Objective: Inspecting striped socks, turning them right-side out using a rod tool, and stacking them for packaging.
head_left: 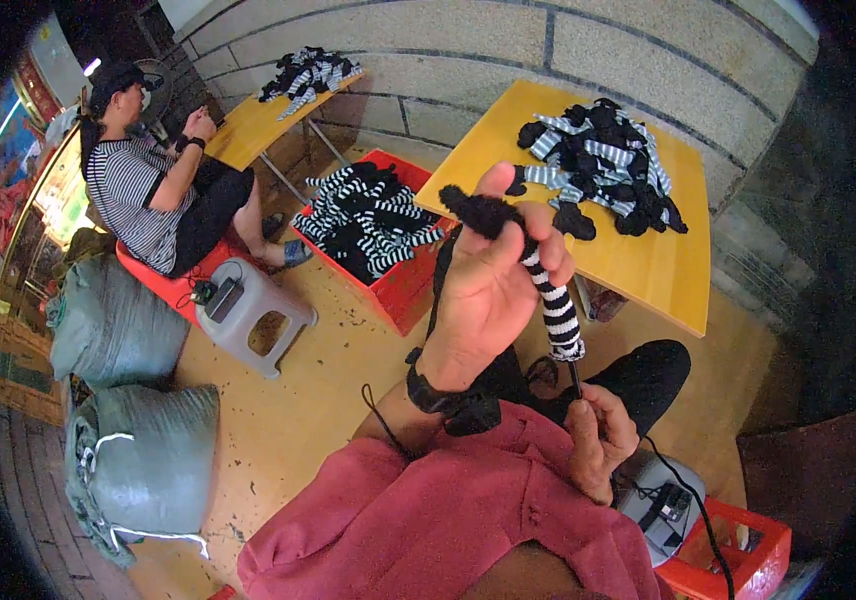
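Note:
A black-and-white striped knitted tube [555, 309] with a fuzzy black end [479, 212] slants down in front of me. My left hand [493, 275] is closed on it near the black end, thumb and fingers pinching the knit. From the tube's lower opening comes a thin dark rod [575, 375], whose upper part is hidden inside the knit. Lower down and to the right, my right hand [603, 440] grips that rod between thumb and fingers.
Piled striped knitted pieces [603, 160] lie on a yellow table [673, 275] ahead. A red crate [403, 300] beside it holds more. A co-worker [153, 180] sits at another yellow table [253, 130]. Stuffed sacks [148, 460], a grey stool [248, 315] and a red basket [763, 555] stand around.

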A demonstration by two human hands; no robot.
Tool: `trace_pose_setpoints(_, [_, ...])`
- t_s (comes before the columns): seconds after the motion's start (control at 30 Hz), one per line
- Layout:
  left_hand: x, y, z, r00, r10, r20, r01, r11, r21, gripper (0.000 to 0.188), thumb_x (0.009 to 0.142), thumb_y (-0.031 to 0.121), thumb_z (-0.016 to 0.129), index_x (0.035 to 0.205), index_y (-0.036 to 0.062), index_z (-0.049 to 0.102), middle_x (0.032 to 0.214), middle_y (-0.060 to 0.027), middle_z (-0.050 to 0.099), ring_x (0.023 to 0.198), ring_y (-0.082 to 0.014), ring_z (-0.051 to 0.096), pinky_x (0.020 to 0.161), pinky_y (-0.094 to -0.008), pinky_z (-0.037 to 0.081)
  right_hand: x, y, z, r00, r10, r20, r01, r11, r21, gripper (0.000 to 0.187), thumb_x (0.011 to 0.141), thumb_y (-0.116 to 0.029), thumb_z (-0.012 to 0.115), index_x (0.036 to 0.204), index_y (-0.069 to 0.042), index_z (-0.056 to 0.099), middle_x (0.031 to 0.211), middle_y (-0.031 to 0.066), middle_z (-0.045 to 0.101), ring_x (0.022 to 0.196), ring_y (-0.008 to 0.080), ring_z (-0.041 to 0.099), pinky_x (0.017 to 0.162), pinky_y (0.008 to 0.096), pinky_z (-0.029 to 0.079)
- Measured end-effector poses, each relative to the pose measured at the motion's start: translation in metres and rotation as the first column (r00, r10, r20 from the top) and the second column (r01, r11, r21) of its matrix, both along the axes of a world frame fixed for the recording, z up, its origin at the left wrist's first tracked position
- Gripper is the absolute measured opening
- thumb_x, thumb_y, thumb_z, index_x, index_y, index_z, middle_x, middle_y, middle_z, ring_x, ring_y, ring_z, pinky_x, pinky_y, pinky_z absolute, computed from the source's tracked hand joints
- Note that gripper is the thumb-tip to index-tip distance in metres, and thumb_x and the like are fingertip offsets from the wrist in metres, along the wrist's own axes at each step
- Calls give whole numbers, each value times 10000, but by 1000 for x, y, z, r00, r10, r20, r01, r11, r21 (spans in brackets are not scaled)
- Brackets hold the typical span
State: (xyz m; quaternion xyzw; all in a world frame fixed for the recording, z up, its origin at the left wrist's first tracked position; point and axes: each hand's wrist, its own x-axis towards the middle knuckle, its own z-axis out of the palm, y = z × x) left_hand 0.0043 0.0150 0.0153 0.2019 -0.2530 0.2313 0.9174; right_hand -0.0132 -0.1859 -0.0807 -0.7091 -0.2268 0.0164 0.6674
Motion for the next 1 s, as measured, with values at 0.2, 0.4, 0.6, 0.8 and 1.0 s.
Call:
trace_pose_setpoints(0.2, [-1, -6, 4, 1000, -15, 4, 15, 1000, 3, 423, 824, 14, 530, 1234, 37, 426, 814, -69, 524, 685, -171, 487, 619, -314, 393, -1, 1, -2, 991, -70, 112, 66, 997, 40, 144, 771, -31, 631, 909, 9, 638, 792, 118, 655, 663, 145, 606, 617, 252, 467])
trace_pose_setpoints(0.4, [-8, -2, 5, 971, -233, 47, 226, 967, 120, 382, 807, 91, 492, 1186, 63, 454, 651, -50, 416, 467, -140, 362, 467, -289, 326, 6, -2, 5, 936, 39, 351, -55, 998, 35, 118, 797, -12, 591, 901, 42, 607, 680, 38, 587, 548, 69, 505, 512, 199, 405])
trace_pose_setpoints(0.6, [-4, -20, -6, 968, -251, 24, 248, 963, 108, 378, 802, 100, 490, 1175, 53, 457, 614, -43, 399, 462, -132, 346, 454, -278, 300, -3, 5, 6, 974, -132, 185, 129, 991, 30, 90, 739, -3, 632, 826, 21, 621, 694, 110, 627, 572, 152, 579, 551, 259, 449])
trace_pose_setpoints(0.8, [-10, -30, -7, 958, -286, -13, 286, 954, 87, 418, 773, 105, 491, 1177, 3, 454, 590, -39, 384, 450, -118, 316, 442, -271, 279, 5, 3, 11, 958, -82, 275, 76, 997, 34, 77, 741, 3, 636, 812, 19, 611, 677, 80, 620, 550, 118, 552, 525, 240, 433])
trace_pose_setpoints(1.0, [-13, -31, -7, 949, -314, -29, 316, 947, 58, 416, 758, 117, 510, 1147, -22, 459, 587, -46, 400, 450, -113, 321, 440, -266, 283, 10, 8, 14, 931, 291, -222, -181, 893, 413, 78, 805, -37, 596, 845, 17, 557, 599, 13, 524, 438, 51, 401, 395, 198, 298])
